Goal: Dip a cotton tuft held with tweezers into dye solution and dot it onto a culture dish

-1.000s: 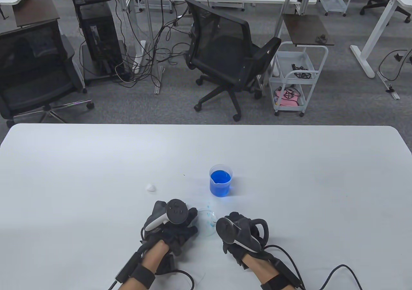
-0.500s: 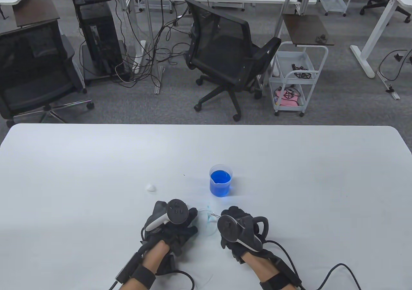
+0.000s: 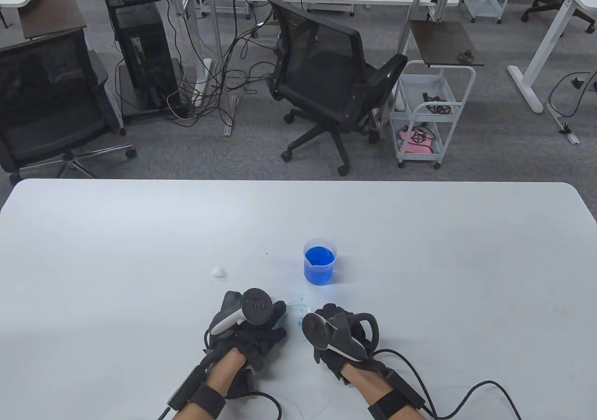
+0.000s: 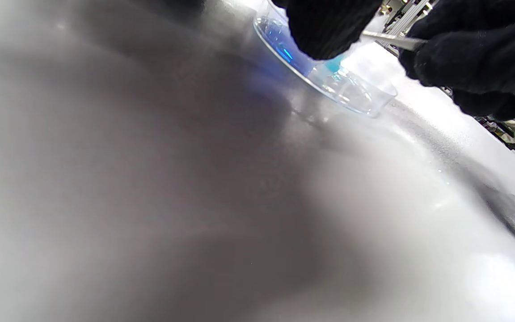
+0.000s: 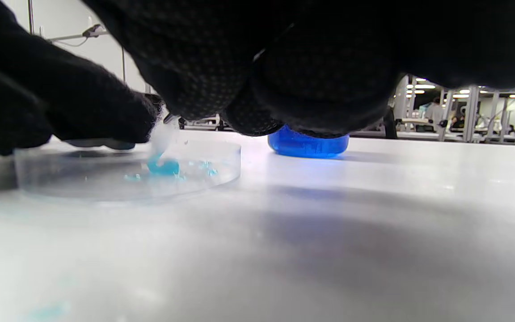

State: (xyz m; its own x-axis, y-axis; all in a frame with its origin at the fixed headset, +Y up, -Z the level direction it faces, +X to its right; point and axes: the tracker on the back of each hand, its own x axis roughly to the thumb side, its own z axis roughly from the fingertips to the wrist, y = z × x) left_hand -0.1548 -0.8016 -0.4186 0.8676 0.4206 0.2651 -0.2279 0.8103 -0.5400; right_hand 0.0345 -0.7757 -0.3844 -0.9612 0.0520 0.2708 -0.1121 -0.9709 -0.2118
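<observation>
A clear culture dish (image 3: 294,309) with blue dots lies between my hands; it also shows in the left wrist view (image 4: 351,91) and the right wrist view (image 5: 119,179). My right hand (image 3: 322,315) pinches metal tweezers (image 4: 391,41) that hold a blue-stained cotton tuft (image 5: 163,166). The tuft touches the dish floor and also shows in the left wrist view (image 4: 332,67). My left hand (image 3: 279,315) holds the dish at its left rim with a fingertip (image 4: 329,27). A beaker of blue dye (image 3: 320,260) stands just behind the dish.
A loose white cotton tuft (image 3: 218,271) lies on the white table (image 3: 443,261) left of the beaker. Glove cables trail off the near edge behind both wrists. An office chair and a cart stand beyond the far edge.
My right hand has moved left and down over the dish, bringing the tuft onto its floor. The left hand, beaker and spare tuft have not moved.
</observation>
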